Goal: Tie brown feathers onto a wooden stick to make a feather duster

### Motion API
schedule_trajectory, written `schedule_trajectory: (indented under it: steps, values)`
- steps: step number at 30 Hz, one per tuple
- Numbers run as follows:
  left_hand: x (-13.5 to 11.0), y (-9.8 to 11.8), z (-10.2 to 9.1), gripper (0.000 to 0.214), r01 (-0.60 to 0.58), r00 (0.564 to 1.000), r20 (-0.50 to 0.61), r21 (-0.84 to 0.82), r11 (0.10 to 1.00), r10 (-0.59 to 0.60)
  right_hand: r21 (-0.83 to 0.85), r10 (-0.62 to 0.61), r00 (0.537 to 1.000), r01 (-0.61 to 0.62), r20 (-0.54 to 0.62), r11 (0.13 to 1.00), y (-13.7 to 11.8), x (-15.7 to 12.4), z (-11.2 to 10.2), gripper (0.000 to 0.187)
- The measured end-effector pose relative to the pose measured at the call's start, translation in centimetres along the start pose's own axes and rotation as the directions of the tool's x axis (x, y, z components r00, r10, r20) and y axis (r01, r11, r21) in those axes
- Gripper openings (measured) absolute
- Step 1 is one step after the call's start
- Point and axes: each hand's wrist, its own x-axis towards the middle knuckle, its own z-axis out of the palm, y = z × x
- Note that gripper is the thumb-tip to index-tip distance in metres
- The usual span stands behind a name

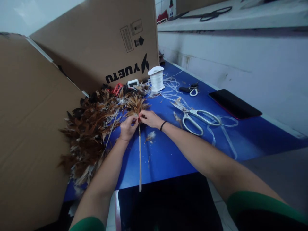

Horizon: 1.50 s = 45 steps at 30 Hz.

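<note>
Over a blue table (166, 160), a person's left hand (128, 127) and right hand (151, 118) are pinching narrowly at the top of a thin stick (140, 157), where a brown feather tuft (136, 104) is fanning out. The stick is pointing toward the person, reaching the table's near edge. A feather heap (89, 131) is covering the table's left side; scissors (186, 112), a white spool (157, 81) and a black tablet (234, 104) are resting across the surface. Cardboard (96, 41) is standing behind and left; a pale wall (223, 61) is running along the right, beneath a ledge (264, 16).
</note>
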Motion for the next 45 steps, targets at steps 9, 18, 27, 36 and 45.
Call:
schedule_trajectory:
  steps: [9, 18, 27, 36, 45]
  values:
    - [0.5, 0.8, 0.0, 0.020, 0.035, 0.999, -0.011, -0.008, 0.999, -0.036, -0.098, -0.019, 1.000, 0.019, -0.002, 0.995, -0.4, -0.3, -0.8, 0.004]
    - [0.3, 0.9, 0.2, 0.023, 0.119, 0.993, 0.033, -0.060, 0.991, -0.117, -0.253, -0.014, 0.999, 0.022, 0.033, 0.967, -0.9, -0.6, -1.2, 0.007]
    - [0.0, 0.7, 0.3, 0.021, 0.252, 0.962, 0.129, -0.063, 0.966, -0.242, -0.437, 0.030, 0.998, -0.001, 0.059, 0.899, -0.7, -0.8, -1.6, 0.013]
    - [0.1, 1.2, 0.2, 0.019, 0.383, 0.916, 0.169, -0.092, 0.919, -0.365, -0.569, 0.109, 0.985, -0.015, 0.132, 0.822, -0.9, -0.9, -1.6, 0.018]
    - [0.3, 1.5, -0.1, 0.028, 0.473, 0.864, 0.234, -0.074, 0.878, -0.446, -0.650, 0.170, 0.975, -0.035, 0.146, 0.759, -1.6, -1.2, -1.4, 0.022]
